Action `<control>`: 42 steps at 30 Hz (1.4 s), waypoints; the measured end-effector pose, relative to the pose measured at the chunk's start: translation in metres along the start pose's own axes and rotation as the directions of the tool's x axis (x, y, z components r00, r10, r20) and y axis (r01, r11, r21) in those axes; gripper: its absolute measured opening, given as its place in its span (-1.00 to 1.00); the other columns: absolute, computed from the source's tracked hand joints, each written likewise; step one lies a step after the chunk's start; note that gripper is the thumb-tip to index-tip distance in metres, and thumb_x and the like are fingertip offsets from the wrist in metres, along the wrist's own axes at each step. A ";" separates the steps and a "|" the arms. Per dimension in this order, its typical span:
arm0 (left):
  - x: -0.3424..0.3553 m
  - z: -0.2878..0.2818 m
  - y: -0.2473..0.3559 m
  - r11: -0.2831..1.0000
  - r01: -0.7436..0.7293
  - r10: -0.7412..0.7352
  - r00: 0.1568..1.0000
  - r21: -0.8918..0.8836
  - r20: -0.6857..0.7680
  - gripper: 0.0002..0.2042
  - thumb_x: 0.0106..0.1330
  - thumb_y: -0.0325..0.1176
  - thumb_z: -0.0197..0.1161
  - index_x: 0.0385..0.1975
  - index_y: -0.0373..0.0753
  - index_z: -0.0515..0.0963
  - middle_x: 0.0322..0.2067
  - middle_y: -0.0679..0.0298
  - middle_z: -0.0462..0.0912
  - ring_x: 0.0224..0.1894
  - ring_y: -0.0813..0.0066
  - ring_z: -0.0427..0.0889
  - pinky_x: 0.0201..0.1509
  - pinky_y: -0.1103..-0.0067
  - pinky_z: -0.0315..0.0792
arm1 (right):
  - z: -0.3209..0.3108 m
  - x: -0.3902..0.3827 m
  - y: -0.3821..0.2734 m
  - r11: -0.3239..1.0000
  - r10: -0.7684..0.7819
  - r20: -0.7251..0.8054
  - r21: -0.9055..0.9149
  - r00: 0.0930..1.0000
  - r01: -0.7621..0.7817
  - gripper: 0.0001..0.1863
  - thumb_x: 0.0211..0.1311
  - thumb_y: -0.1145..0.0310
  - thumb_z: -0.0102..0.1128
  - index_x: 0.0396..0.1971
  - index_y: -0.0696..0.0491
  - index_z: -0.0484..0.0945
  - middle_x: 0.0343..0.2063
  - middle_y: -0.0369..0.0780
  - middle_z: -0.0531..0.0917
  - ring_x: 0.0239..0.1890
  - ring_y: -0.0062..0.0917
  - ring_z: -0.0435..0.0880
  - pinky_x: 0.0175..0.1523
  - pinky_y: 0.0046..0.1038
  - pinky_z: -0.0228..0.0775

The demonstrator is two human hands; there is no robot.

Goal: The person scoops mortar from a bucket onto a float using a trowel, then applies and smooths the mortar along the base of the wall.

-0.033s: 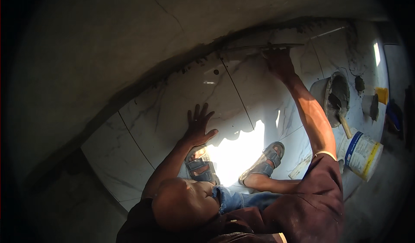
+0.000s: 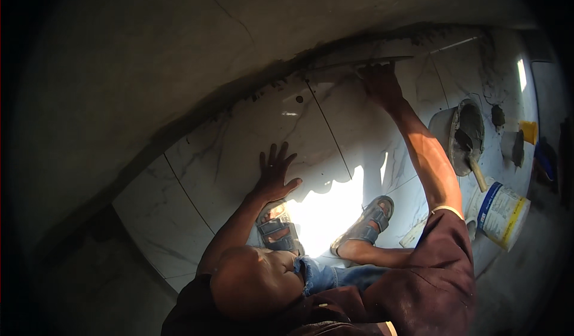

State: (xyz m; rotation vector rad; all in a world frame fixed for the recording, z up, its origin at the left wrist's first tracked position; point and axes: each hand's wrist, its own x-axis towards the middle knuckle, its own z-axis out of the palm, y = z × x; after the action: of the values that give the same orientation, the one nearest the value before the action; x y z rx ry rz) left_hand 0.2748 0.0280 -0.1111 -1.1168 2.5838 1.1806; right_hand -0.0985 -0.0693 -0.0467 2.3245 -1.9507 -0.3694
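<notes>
Nearby, the left hand lies with splayed fingers on the floor tiles, while farther off the right hand curls around a long, thin tool near the wall, probably light but stiff, best held mid-length

At upper centre, the grip of the bare right hand on the long, thin, dark grey tool is obscured by shadow; the maroon cloth shirt is cut off below.

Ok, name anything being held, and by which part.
The right hand grips a long, thin tool on its near side, toward its right end; the exact grip is hidden. The left hand, spread on the tile, holds nothing.
</notes>
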 end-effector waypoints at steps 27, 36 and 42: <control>0.004 0.002 -0.002 1.000 -0.004 0.004 1.000 -0.008 -0.004 -0.23 0.10 0.00 0.26 0.28 -0.20 0.13 0.37 -0.02 -0.21 0.40 -0.13 -0.35 0.30 -0.13 -0.46 | 0.025 0.043 -0.021 0.994 0.093 -0.061 0.065 0.994 -0.089 -0.57 0.11 0.24 0.05 0.02 -0.01 0.47 -0.14 -0.14 0.59 -0.11 -0.26 0.55 0.13 0.13 0.13; 0.001 0.000 0.000 1.000 -0.002 0.002 1.000 -0.008 0.006 -0.24 0.10 -0.01 0.26 0.27 -0.21 0.14 0.37 -0.04 -0.21 0.40 -0.14 -0.35 0.31 -0.12 -0.47 | 0.011 -0.017 0.057 0.992 0.121 -0.032 0.028 0.992 -0.120 -0.59 0.16 0.23 0.03 0.06 -0.14 0.46 -0.02 -0.15 0.54 0.01 -0.27 0.49 0.19 0.09 0.08; 0.006 0.004 0.001 1.000 -0.018 0.018 1.000 0.013 0.002 -0.24 0.12 0.00 0.24 0.28 -0.21 0.13 0.37 -0.03 -0.21 0.40 -0.14 -0.35 0.31 -0.12 -0.47 | 0.018 0.018 -0.068 0.976 -0.023 -0.218 0.207 0.976 0.070 -0.68 0.05 0.22 0.12 -0.16 -0.07 0.57 -0.33 -0.17 0.62 -0.22 -0.31 0.57 0.22 0.10 0.00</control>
State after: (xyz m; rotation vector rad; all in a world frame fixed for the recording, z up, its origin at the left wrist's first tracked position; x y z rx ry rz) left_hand 0.2689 0.0280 -0.1151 -1.0922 2.6016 1.1656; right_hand -0.0347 -0.0730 -0.0816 2.4203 -1.9173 0.0925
